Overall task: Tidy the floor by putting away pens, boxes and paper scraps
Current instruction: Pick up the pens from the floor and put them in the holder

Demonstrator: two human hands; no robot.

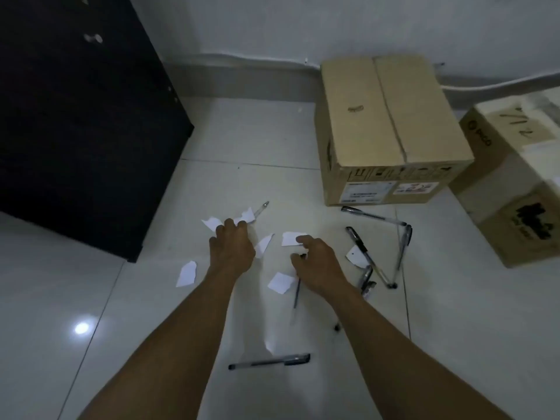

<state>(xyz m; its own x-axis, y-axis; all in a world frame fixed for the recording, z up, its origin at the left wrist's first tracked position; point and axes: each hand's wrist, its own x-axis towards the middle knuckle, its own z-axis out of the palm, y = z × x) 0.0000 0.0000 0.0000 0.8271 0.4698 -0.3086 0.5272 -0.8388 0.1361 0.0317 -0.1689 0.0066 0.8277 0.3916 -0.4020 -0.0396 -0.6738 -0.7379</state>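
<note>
White paper scraps and several pens lie scattered on the pale tiled floor. My left hand (231, 247) reaches forward, its fingers curled down onto a torn scrap (212, 223) beside a clear pen (262, 207). My right hand (316, 263) hovers with loose fingers, its index tip at another scrap (289, 238). A dark pen (297, 295) runs under that hand. More scraps lie at the left (187, 272), between my arms (281, 281) and to the right (356, 256). A black pen (269, 362) lies close to me. A cluster of pens (359, 244) lies to the right.
A closed cardboard box (391, 116) stands against the wall at the back right. A second box (515, 189) sits further right. A dark cabinet (75, 116) fills the left side. A white cable (500, 83) runs along the wall base.
</note>
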